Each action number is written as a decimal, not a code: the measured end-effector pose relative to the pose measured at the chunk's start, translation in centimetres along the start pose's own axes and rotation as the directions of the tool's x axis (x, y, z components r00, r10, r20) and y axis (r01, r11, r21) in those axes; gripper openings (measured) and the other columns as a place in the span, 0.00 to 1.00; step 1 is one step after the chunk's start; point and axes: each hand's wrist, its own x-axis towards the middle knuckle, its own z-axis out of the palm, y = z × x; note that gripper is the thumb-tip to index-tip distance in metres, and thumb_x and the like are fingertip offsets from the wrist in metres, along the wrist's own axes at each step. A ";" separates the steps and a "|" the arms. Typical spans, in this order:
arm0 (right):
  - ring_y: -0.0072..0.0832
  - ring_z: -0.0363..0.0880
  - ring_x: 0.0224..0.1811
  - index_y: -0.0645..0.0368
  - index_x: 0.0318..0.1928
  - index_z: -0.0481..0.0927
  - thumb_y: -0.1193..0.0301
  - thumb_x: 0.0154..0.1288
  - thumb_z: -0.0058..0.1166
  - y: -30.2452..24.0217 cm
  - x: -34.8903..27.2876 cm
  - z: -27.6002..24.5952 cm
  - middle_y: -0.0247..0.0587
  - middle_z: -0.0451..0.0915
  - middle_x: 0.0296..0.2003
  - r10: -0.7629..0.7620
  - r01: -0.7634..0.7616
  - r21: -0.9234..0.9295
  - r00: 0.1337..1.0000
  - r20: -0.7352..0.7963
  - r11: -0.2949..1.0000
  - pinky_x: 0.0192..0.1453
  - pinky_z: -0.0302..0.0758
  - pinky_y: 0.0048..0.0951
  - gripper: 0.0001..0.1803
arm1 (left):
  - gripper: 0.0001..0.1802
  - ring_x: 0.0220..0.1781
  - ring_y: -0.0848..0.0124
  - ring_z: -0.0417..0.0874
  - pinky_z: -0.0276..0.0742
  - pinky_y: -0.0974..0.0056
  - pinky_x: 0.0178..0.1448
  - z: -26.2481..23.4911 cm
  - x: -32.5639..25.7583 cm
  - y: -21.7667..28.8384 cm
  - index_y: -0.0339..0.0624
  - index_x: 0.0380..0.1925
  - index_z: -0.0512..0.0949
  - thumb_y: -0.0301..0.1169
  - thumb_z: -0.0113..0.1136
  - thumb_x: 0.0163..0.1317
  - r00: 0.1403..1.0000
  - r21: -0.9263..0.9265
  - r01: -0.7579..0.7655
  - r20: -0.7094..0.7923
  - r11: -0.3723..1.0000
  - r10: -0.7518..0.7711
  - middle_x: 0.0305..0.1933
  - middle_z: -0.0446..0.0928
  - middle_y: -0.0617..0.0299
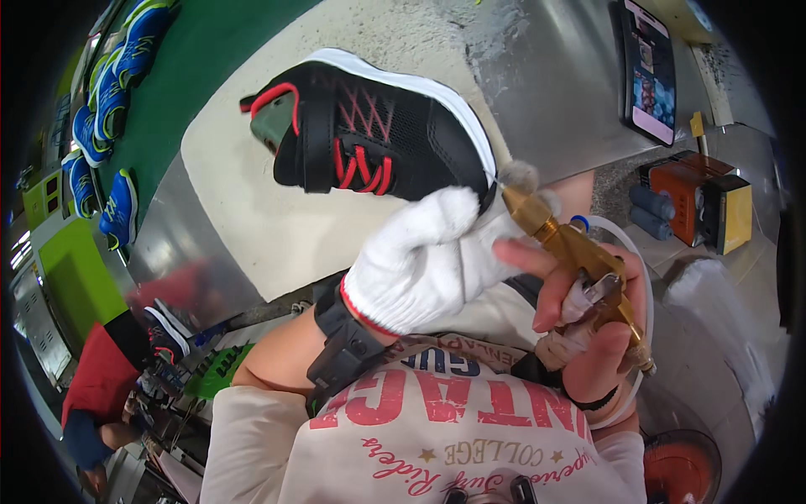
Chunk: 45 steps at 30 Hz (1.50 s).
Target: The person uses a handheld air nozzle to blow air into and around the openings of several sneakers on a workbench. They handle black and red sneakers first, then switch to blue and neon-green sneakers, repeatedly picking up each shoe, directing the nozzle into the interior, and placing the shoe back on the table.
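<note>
A black sneaker (361,134) with red laces and a white sole lies on its side, toe to the right. A dark green form fills its opening. My left hand (428,260), in a white knitted glove, grips the sneaker by its toe, though its far fingertips are partly hidden. My bare right hand (579,311), with tape round some fingers, is closed on a brass spray gun (579,252). Its thin tip points at the edge of the toe, close to the sole. A pale hose (638,252) runs from the gun past my wrist.
Under the sneaker lies a cream pad (243,218) on a metal tabletop (562,76). A phone (651,76) rests at the upper right, above orange-and-black boxes (697,197). Several blue shoes (117,210) line a green belt (210,50). Another person in red (101,370) works at lower left.
</note>
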 end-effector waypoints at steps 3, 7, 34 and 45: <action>0.26 0.75 0.35 0.66 0.61 0.53 0.48 0.63 0.54 -0.7 0.3 0.4 0.58 0.70 0.52 -0.011 0.004 -0.100 0.997 -0.079 0.995 0.39 0.72 0.27 0.41 | 0.25 0.70 0.48 0.58 0.56 0.40 0.71 -0.1 2.7 0.2 0.48 0.58 0.69 0.39 0.58 0.60 0.985 -0.004 -0.094 0.146 0.996 0.093 0.63 0.67 0.56; 0.37 0.77 0.43 0.67 0.62 0.55 0.49 0.64 0.54 -0.5 1.0 0.5 0.55 0.75 0.44 -0.162 0.142 -0.396 0.987 -0.018 0.907 0.54 0.69 0.39 0.40 | 0.22 0.67 0.48 0.63 0.59 0.38 0.68 0.8 4.1 0.5 0.51 0.55 0.71 0.43 0.56 0.62 0.982 0.034 -0.187 -0.027 0.982 0.188 0.61 0.70 0.60; 0.24 0.72 0.37 0.63 0.63 0.54 0.67 0.68 0.48 3.2 3.4 3.3 0.46 0.73 0.39 -0.104 0.232 -0.230 0.882 0.460 0.945 0.43 0.71 0.26 0.28 | 0.31 0.52 0.61 0.78 0.71 0.42 0.63 -3.6 -10.3 0.2 0.44 0.67 0.57 0.47 0.45 0.70 0.973 -0.250 -0.231 -0.086 0.940 0.216 0.62 0.67 0.48; 0.21 0.71 0.34 0.62 0.62 0.54 0.68 0.70 0.45 3.7 2.3 3.2 0.44 0.73 0.39 -0.122 0.304 -0.336 0.876 0.467 0.892 0.40 0.71 0.22 0.25 | 0.32 0.52 0.58 0.80 0.69 0.39 0.63 -4.5 -10.2 -0.2 0.43 0.63 0.64 0.54 0.45 0.67 0.959 -0.221 -0.282 -0.047 0.934 0.278 0.56 0.74 0.53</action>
